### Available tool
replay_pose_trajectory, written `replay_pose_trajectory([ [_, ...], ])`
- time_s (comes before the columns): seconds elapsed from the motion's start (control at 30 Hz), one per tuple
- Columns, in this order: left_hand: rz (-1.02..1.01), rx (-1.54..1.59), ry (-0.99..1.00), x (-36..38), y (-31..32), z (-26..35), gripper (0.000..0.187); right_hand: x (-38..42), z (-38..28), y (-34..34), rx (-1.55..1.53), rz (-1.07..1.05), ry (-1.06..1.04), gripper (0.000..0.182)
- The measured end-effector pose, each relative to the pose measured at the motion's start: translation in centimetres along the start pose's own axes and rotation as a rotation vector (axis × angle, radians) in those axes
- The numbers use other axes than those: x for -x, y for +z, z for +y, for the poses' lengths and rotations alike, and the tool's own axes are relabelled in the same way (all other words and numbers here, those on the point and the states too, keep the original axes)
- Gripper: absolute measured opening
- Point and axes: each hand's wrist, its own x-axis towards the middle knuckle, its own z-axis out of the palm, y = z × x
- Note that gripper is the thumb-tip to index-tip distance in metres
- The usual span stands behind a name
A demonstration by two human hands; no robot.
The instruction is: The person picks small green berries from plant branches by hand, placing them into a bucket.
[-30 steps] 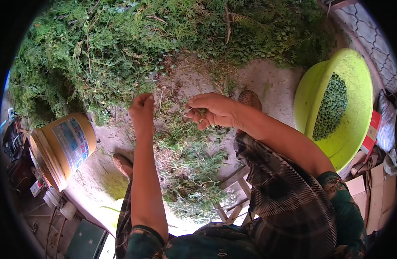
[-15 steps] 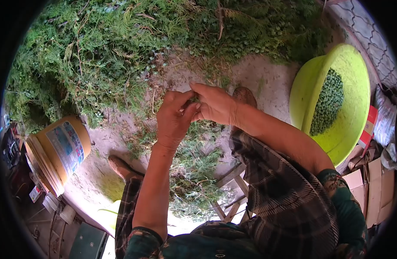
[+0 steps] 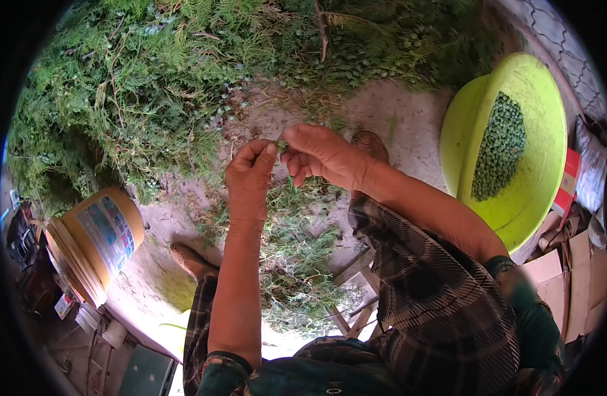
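Observation:
Between my two hands is a small green sprig [image 3: 281,144]. My left hand [image 3: 249,173] pinches it between thumb and forefinger. Close on its right, my right hand [image 3: 326,155] has thumb and forefinger together at the sprig, with its other fingers curled loosely. Beyond my hands lies a large heap of green conifer branches [image 3: 178,86]. Loose green sprigs [image 3: 297,257] cover the ground between my legs. On the right, a tilted yellow-green basin [image 3: 465,142] holds a pile of small green cones or berries [image 3: 500,148].
At the left a yellow bucket [image 3: 128,214] with a label lies tipped. Cardboard [image 3: 577,284], a red box [image 3: 567,181] and a plastic bag [image 3: 588,175] are at the right. Part of a wooden frame [image 3: 359,280] shows beside my knee. A dark green box [image 3: 144,371] stands at lower left.
My hands have moved slightly apart, my left hand shifting left. The green sprig now shows between their fingertips. The whole view has shifted a little.

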Motion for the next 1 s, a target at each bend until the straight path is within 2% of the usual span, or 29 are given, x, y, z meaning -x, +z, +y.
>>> replay_pose_trajectory([
  [0.07,-0.031,0.012,-0.025,0.3,0.2,0.2,0.015,-0.3,0.1,-0.1,0.199,-0.005,-0.055,0.034],
  [0.13,-0.059,0.022,-0.051,0.3,0.5,0.2,0.015,-0.2,-0.1,-0.3,0.169,0.004,-0.038,0.030],
  [0.2,-0.056,0.234,-0.184,0.3,0.8,0.2,0.013,-0.1,-0.2,-0.3,0.140,0.007,-0.019,0.026],
  [0.23,-0.056,0.233,-0.184,0.3,0.8,0.0,0.013,0.0,-0.2,-0.2,0.158,0.022,-0.031,0.024],
  [0.3,-0.145,0.503,-0.268,0.1,0.6,-1.0,0.011,0.1,-0.2,-0.2,0.174,0.034,-0.042,0.022],
  [0.33,-0.142,0.501,-0.267,-0.1,0.4,-1.7,0.011,0.2,-0.2,-0.3,0.198,0.036,-0.050,0.020],
  [0.4,-0.223,0.776,-0.444,-0.7,-0.2,-2.5,0.009,0.4,-0.2,-0.2,0.219,0.028,-0.056,0.018],
  [0.43,-0.216,0.774,-0.439,-0.5,-0.2,-2.3,0.009,0.6,-0.1,0.0,0.193,0.003,-0.040,0.018],
  [0.5,-0.290,0.636,-0.412,-0.1,-0.1,-2.0,0.017,0.8,-0.3,-0.2,0.166,-0.027,-0.023,0.018],
  [0.53,-0.341,0.325,-0.364,0.0,-0.7,-2.1,0.016,0.7,-0.3,-0.7,0.132,-0.027,-0.024,0.019],
  [0.57,-0.334,0.324,-0.361,-0.1,-1.5,-2.4,0.016,0.6,-0.4,-1.2,0.097,-0.028,-0.024,0.020],
  [0.63,-0.579,-0.732,-0.039,-1.0,-3.5,-2.9,0.016,0.3,-0.7,-1.7,0.109,-0.040,-0.038,0.023],
  [0.67,-0.392,-0.828,-0.019,-1.8,-4.3,-2.1,0.019,0.5,-1.0,-1.5,0.072,-0.006,-0.018,0.023],
  [0.7,-0.124,-0.791,0.152,-3.0,-5.1,-2.8,0.017,0.5,-1.1,-1.4,0.032,0.029,0.001,0.023],
  [0.73,0.111,-0.904,0.279,-4.9,-6.2,-2.9,0.016,0.5,-1.0,-1.6,0.064,0.056,0.017,0.024],
  [0.77,0.287,-0.831,0.239,-6.3,-6.9,-3.0,0.016,0.4,-0.7,-1.8,0.063,0.056,0.014,0.024],
  [0.8,0.391,-0.907,0.294,-7.7,-7.4,-3.2,0.019,0.3,-0.2,-2.1,0.094,0.075,0.040,0.024],
  [0.83,0.393,-0.905,0.296,-8.4,-7.1,-3.4,0.019,0.2,0.0,-2.3,0.126,0.093,0.067,0.024],
  [0.9,0.463,-1.119,0.257,-9.3,-6.6,-3.9,0.022,0.1,0.4,-2.4,0.148,0.108,0.080,0.024],
  [0.93,0.464,-1.045,0.137,-9.6,-6.7,-4.2,0.025,0.1,0.5,-2.5,0.167,0.124,0.093,0.024],
  [1.0,0.430,-1.009,0.158,-9.7,-7.4,-4.6,0.026,0.1,0.4,-2.5,0.159,0.132,0.087,0.024],
])
